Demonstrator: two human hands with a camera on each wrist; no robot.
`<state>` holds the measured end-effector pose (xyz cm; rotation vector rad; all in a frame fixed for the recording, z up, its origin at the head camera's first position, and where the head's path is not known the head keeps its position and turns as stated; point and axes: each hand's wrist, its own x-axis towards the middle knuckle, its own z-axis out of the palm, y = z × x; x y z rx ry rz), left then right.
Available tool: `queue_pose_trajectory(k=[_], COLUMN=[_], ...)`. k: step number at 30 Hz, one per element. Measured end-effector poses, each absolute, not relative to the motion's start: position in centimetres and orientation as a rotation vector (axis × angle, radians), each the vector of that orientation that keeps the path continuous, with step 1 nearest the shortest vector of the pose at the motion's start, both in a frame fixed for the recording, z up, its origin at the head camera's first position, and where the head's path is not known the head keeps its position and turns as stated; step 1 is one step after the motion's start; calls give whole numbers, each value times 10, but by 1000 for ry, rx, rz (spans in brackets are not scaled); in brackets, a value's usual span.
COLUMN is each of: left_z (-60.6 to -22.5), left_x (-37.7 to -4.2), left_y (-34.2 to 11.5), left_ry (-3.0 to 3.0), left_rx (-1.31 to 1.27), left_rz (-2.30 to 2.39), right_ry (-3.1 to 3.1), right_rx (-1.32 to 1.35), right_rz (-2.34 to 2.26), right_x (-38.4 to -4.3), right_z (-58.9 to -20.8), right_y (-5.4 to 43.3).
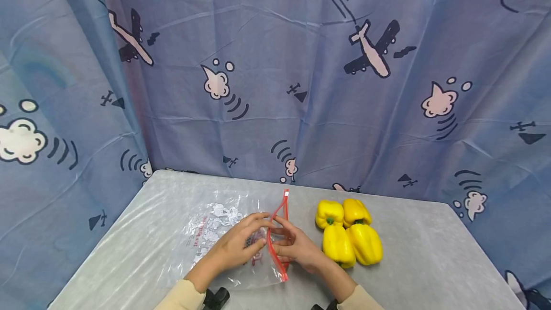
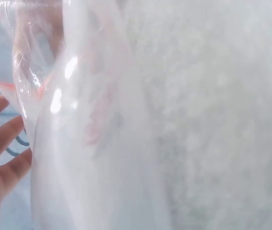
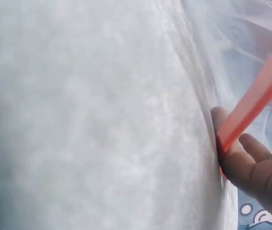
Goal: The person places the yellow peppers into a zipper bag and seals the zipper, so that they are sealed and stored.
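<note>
A clear plastic zip bag (image 1: 224,248) with red zip strips (image 1: 270,245) and printed figures lies on the table, its mouth parted toward the right. My left hand (image 1: 241,243) rests on the bag beside the mouth, fingertips at the near strip. In the left wrist view its fingers (image 2: 6,136) are spread and fairly straight against the film. My right hand (image 1: 297,248) is at the mouth from the right, some fingers overlapping the opening. The right wrist view shows the red strip (image 3: 255,96) running between the fingers of that hand, which pinches the bag's edge.
Several yellow bell peppers (image 1: 340,243) sit bunched just right of my right hand. The table has a pale grey cover (image 1: 430,252). A blue patterned curtain (image 1: 258,85) hangs behind it and along both sides.
</note>
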<state>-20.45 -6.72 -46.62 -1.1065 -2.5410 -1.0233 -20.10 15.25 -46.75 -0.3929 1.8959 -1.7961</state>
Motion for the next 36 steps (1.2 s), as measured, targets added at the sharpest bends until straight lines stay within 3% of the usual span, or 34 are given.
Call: queue_pose_trajectory(k=[12, 27, 36], left_z=[-472, -472, -470], left_x=[-208, -211, -210], left_y=[-67, -66, -66], left_ry=[-2460, -2433, -2466], left_rx=[-1100, -1067, -1056], left_rz=[-1114, -1135, -1155], right_ry=[1944, 2855, 3160], right_rx=[-392, -358, -493], right_rz=[-1843, -1569, -1266], right_x=[-198, -161, -154], right_z=[-469, -428, -411], right_y=[152, 164, 191])
